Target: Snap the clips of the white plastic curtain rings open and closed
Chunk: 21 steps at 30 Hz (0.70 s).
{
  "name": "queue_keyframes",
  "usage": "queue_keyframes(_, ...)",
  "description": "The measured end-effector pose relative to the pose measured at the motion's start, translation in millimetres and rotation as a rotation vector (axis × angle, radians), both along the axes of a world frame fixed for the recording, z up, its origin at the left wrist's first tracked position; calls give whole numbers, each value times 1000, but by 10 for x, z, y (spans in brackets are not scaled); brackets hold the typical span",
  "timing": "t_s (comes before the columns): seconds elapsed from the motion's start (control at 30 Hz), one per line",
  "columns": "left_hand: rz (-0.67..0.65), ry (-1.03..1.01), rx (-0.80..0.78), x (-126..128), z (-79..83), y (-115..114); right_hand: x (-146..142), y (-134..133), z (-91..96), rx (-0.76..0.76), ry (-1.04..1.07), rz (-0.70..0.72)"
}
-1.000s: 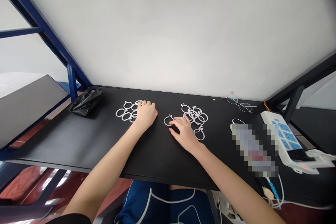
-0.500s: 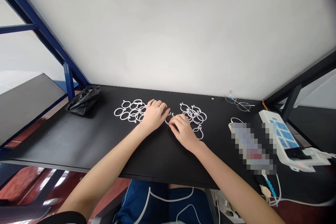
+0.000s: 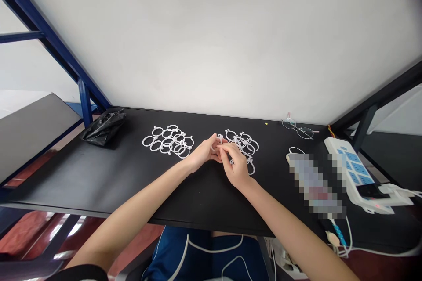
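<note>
Between my two hands is a white curtain ring (image 3: 219, 137), partly hidden by the fingers, held just above the black desk. My left hand (image 3: 203, 153) is turned palm inward and its fingers curl around the ring from the left. From the right, my right hand (image 3: 236, 163) pinches the ring's near part between thumb and fingers. To the left lies a spread of several white rings (image 3: 169, 141), each with a small loop on its rim. Another heap of white rings (image 3: 244, 144) sits beyond and beside my right hand, which covers some of it.
On the black desk (image 3: 132, 175), a black plastic bag (image 3: 103, 127) lies at the back left. Eyeglasses (image 3: 305, 133) rest at the back right. A blurred phone-like object (image 3: 314, 184) and a white power strip (image 3: 351, 171) with cables are on the right.
My left hand has moved right, off the left spread of rings, and turned over to meet my right hand. The ring is now lifted between both hands.
</note>
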<state>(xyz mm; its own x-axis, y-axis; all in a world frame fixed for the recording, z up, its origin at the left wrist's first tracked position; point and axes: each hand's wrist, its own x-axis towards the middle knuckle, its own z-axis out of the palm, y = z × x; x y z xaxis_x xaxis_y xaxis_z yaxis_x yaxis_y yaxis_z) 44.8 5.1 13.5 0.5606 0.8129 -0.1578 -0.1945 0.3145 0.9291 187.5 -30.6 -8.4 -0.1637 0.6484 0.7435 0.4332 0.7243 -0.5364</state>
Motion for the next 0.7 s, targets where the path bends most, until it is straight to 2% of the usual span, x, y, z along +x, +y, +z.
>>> queue_keyframes(0.27,6,-29,53,-10,-32,13,22,-29,7,-27,70,-60)
queue_keyframes(0.43,12,-32,90,-11,12,-16,34,-29,1,-32,76,-82)
queue_keyframes(0.7,4,85,287,10,52,-80,41,-29,-35,-179,181,-147)
